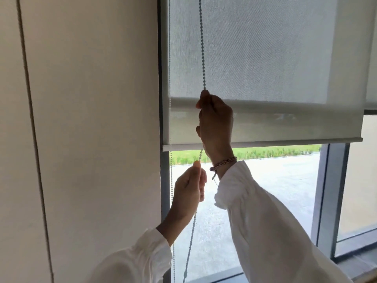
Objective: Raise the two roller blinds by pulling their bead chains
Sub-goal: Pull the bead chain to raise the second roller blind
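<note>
Right hand (216, 121) clenched on bead chain (202, 43), high, in front of roller blind (265, 58). Left hand (189, 190) below it, pinching same chain strand. Blind's bottom bar (265, 143) partway up window; second strand (171, 180) hangs beside frame. Second blind (370, 48) at right edge.

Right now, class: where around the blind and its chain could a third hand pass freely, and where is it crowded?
Free: the bare glass below the blind's bottom bar, between the right sleeve and the grey mullion.
Crowded: the window's left edge, where the left hand and right hand grip the bead chain.
</note>
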Demonstrator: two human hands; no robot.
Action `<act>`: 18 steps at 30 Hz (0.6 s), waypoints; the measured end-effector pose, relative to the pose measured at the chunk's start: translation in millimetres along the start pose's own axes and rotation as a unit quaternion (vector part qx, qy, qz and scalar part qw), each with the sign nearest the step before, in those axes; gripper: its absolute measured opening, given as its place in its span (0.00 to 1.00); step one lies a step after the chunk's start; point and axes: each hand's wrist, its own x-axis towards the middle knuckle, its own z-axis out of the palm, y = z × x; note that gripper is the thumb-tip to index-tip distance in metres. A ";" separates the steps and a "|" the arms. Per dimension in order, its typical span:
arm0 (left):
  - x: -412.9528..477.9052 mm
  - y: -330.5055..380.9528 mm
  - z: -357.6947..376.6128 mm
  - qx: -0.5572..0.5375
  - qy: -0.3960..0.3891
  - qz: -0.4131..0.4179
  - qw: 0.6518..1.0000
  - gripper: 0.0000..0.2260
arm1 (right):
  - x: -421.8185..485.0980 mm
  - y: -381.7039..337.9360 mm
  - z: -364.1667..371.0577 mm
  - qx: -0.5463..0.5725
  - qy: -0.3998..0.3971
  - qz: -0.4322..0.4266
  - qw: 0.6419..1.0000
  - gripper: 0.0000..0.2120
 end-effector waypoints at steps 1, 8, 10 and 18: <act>3.3 2.5 -4.2 -0.022 -0.005 -0.014 1.000 0.15 | -1.2 0.7 -2.4 0.006 0.009 -0.009 1.000 0.18; 45.6 60.9 -29.7 -0.089 0.019 -0.032 0.995 0.27 | -38.4 17.4 -9.2 -0.069 0.033 -0.034 0.996 0.15; 59.0 91.0 -27.9 -0.102 0.000 -0.010 0.995 0.26 | -59.8 32.1 -13.5 -0.099 0.037 -0.035 0.994 0.14; 81.0 121.5 14.8 -0.064 0.015 -0.002 0.998 0.17 | -126.7 74.6 -30.0 -0.122 0.010 -0.063 0.991 0.19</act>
